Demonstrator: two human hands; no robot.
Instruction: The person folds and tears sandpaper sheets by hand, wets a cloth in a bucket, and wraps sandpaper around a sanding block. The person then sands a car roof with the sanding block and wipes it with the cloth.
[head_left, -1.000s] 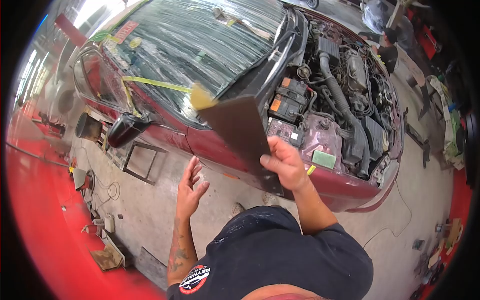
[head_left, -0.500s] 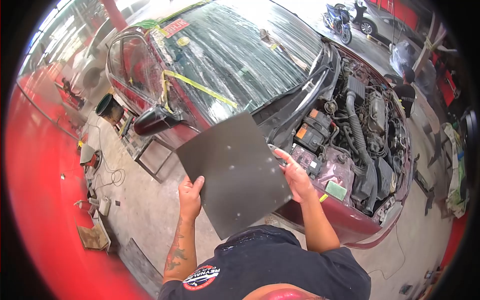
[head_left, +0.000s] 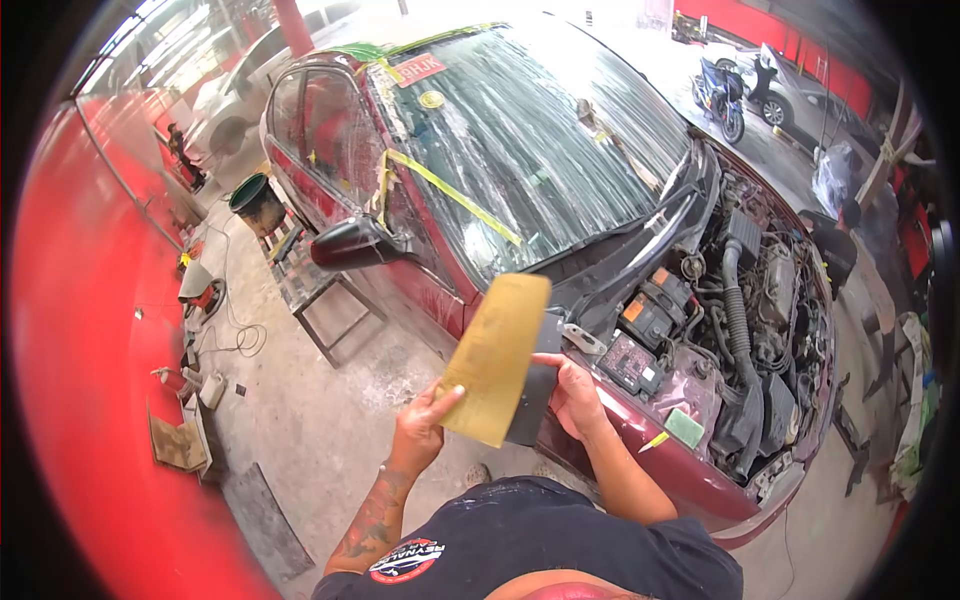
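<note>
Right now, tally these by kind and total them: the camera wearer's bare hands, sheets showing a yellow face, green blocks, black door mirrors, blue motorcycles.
Left bare hand and right bare hand: 2
Flat yellow-faced sheet: 1
Pale green rectangular block: 1
Black rounded door mirror: 1
Blue motorcycle: 1
Total: 6

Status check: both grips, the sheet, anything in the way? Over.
Left grip on tan sheet. Right grip at dark portion behind it, hold unclear. No obstruction seen; red fender close beyond.
</note>
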